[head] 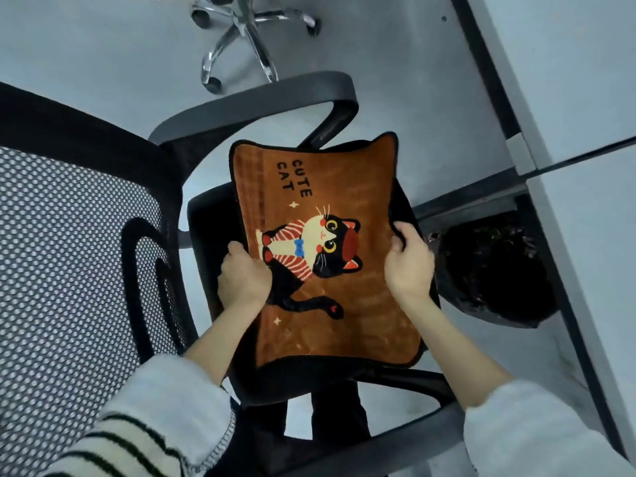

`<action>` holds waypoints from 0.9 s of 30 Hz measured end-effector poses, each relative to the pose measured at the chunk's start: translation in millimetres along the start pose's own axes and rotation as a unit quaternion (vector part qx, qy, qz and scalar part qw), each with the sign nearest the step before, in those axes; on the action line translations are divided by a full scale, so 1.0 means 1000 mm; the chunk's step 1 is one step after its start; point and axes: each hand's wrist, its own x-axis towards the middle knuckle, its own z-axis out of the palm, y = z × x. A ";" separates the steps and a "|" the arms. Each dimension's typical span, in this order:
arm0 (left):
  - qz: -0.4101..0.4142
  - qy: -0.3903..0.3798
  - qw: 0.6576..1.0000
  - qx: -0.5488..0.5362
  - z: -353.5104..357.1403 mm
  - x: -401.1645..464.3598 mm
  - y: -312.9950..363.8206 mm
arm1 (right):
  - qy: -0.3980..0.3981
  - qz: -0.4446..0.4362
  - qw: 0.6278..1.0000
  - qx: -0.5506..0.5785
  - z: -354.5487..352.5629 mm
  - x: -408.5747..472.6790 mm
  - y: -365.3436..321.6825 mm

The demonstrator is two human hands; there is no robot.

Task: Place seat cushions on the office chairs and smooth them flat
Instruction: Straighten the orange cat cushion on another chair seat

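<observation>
Cushion (320,242) on chair seat (213,215) (bin (492,270) right).

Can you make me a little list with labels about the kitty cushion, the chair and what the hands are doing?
cushion: flat brown plush seat cushion with black trim, cartoon cat, words CUTE CAT
chair: black office chair with mesh backrest and grey armrests
cushion place: over the chair's seat, not smoothed yet
left hand: grips cushion's left edge
right hand: grips cushion's right edge
nearby: black-lined waste bin under white desk

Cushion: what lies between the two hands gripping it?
In the head view, the cushion's printed cat lies between the left hand and right hand.
</observation>
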 end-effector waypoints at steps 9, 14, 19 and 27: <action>-0.203 -0.254 0.913 -0.246 0.002 -0.082 0.017 | -0.135 -0.349 0.900 -0.224 -0.044 -0.010 -0.072; -0.253 -0.395 0.837 -0.280 0.005 -0.099 0.032 | -0.182 -0.423 0.872 -0.166 -0.029 0.006 -0.101; -0.044 -0.268 0.958 -0.091 0.004 -0.058 0.023 | -0.210 -0.268 0.936 -0.088 -0.008 0.015 -0.089; 0.209 -0.079 0.960 0.166 0.005 0.056 0.021 | -0.196 0.199 0.959 -0.053 0.010 -0.013 0.049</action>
